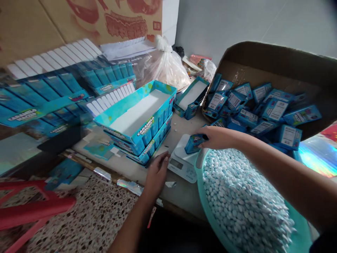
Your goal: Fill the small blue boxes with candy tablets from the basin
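A small blue candy box (pixel 193 143) sits on or just over the white plate of a kitchen scale (pixel 182 165). My right hand (pixel 206 136) grips that box at its right end. The scale has a small grey display, too small to read. My left hand (pixel 158 165) rests on the table between the scale and a stack of blue display trays (pixel 139 131), its fingers loosely bent, a little apart and holding nothing. The top tray shows a white bottom. Under my right forearm stands a turquoise basin (pixel 201 189) full of pale blue and white candies (pixel 242 196).
A cardboard carton (pixel 310 73) at the right holds several blue boxes. Filled display trays (pixel 44 98) stand at the left. Behind are a tied plastic bag (pixel 168 66) and another blue tray (pixel 192 95). A red stool (pixel 34 207) is below the table edge.
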A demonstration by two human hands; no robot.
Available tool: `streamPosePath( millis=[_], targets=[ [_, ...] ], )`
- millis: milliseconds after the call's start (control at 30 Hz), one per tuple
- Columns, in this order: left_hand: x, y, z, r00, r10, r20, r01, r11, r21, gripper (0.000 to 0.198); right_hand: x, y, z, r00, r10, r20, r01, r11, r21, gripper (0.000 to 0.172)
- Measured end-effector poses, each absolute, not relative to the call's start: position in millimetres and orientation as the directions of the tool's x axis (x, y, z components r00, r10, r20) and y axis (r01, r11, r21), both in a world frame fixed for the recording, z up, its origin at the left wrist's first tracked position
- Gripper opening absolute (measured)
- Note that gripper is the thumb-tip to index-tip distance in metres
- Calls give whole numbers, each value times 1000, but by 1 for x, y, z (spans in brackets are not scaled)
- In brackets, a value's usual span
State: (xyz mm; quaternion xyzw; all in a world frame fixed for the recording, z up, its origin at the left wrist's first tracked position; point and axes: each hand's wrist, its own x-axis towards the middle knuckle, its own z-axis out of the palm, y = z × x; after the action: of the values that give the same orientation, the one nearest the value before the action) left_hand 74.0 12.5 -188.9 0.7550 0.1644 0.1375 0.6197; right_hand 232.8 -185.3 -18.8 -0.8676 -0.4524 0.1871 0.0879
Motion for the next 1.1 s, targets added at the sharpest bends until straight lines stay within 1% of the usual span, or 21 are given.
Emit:
streamPosePath(
  millis=[67, 100, 167, 200, 300, 367, 433, 467, 600, 667, 767, 833, 1000, 1100],
  targets=[
    [74, 13, -188, 908, 418, 9, 74, -183, 980, 62, 234, -187, -25, 507, 821, -263, 753, -571, -327, 43],
    [74, 12, -187, 908, 418, 4, 76, -172, 982, 62, 234, -189, -25, 504, 832, -233, 766, -555, -324, 49],
    [74, 11, -186, 906, 423, -9, 78, -146, 986, 62, 230, -198, -20, 508, 853, -122, 811, -521, -266, 57],
    [73, 11, -185, 904, 428, -8, 74, -139, 987, 60, 226, -205, -14, 505, 861, -58, 836, -504, -217, 57],
    [73, 10, -185, 898, 440, 3, 70, -149, 986, 53, 210, -238, 12, 502, 855, 129, 865, -492, -101, 41],
    [74, 12, -186, 902, 433, -11, 80, -142, 987, 50, 197, -265, 25, 536, 823, 186, 844, -523, -116, 30],
    [75, 13, -187, 906, 422, -19, 83, -134, 988, 50, 183, -292, 24, 581, 801, 141, 812, -559, -168, 21],
    [75, 14, -187, 908, 418, -15, 79, -135, 988, 50, 176, -303, 17, 603, 790, 107, 791, -577, -202, 22],
    [75, 14, -186, 906, 423, 3, 70, -157, 985, 53, 154, -325, -32, 650, 756, -70, 690, -627, -361, 39],
    [75, 13, -186, 902, 431, 4, 71, -156, 985, 54, 146, -324, -52, 683, 719, -128, 626, -667, -403, 40],
    [74, 13, -186, 900, 436, -13, 80, -135, 988, 56, 137, -319, -64, 744, 655, -135, 552, -715, -430, 36],
    [73, 13, -187, 900, 435, -21, 84, -125, 989, 56, 132, -317, -63, 760, 637, -124, 530, -720, -449, 34],
    [73, 15, -189, 901, 432, -28, 82, -108, 991, 59, 125, -316, -53, 769, 631, -106, 512, -706, -489, 27],
    [74, 16, -189, 901, 432, -49, 102, -99, 990, 63, 127, -313, -40, 751, 650, -116, 535, -702, -470, 24]
  ],
)
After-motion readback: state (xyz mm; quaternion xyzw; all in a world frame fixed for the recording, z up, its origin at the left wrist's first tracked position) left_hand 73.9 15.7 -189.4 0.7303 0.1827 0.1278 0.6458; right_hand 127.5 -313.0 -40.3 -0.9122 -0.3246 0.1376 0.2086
